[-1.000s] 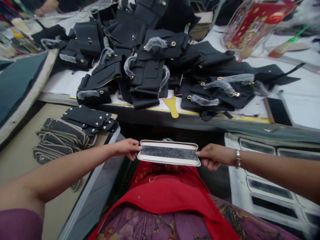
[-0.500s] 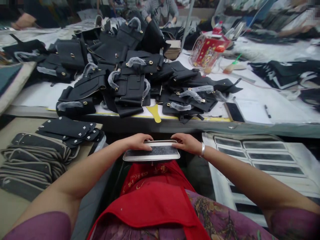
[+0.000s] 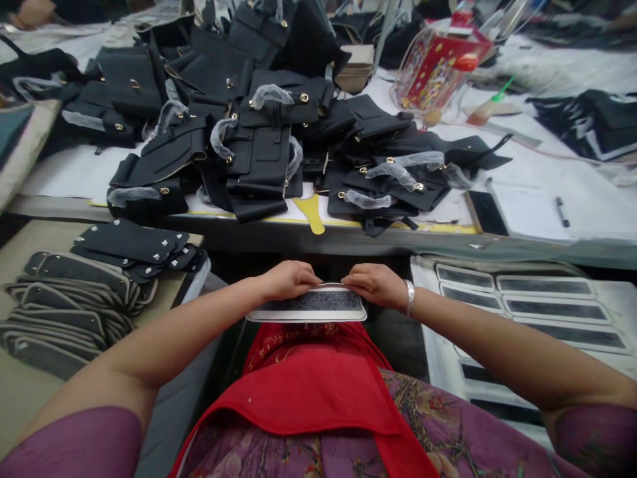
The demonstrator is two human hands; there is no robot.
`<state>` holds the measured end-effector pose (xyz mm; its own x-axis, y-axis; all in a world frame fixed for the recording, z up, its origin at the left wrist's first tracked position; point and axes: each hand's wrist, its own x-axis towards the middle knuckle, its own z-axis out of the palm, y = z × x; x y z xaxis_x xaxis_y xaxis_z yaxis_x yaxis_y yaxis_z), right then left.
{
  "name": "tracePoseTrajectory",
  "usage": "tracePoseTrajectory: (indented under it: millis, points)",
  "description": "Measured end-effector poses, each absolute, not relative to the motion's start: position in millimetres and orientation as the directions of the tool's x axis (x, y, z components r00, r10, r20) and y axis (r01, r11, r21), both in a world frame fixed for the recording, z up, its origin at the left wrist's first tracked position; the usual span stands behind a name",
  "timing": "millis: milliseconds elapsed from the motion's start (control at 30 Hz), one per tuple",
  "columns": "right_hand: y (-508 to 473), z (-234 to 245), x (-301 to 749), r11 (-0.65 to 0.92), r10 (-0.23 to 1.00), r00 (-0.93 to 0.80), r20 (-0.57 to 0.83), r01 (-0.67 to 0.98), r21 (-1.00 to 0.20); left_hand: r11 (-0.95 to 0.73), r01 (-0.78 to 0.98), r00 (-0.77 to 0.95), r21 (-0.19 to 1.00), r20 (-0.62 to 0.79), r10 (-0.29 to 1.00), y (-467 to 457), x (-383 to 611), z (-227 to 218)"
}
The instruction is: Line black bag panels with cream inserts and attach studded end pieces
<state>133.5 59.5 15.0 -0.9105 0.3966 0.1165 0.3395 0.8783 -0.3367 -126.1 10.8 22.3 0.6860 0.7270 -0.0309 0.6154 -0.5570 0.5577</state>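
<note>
After both had left the short ends, the left hand and right hand pinched one panel along its far edge. Attention had apparently turned to that side.

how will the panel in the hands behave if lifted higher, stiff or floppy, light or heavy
The panel is probably fairly stiff: its near edge looks straight. It may be light, as the left hand and right hand seem to pinch only its far edge.
</note>
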Motion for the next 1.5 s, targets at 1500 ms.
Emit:
tracePoseTrajectory:
  millis: [1500]
  points:
    - [77,5,-39,0.268,0.121,-0.882,-0.455,0.471,-0.841,-0.747,0.638,0.767,0.188,-0.06,0.639,-41,-229,18]
